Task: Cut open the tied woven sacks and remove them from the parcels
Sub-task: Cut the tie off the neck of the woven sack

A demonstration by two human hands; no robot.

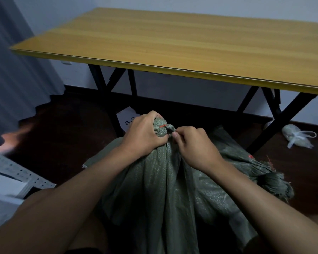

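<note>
We find the green woven sack standing between our forearms, its gathered neck at hand level. Our left hand is closed tight around that neck. Our right hand, just beside it, is curled, thumb and forefinger pinching at the knot where a red tie shows. A second tied sack lies right of our right wrist. A wooden table stands beyond both hands.
</note>
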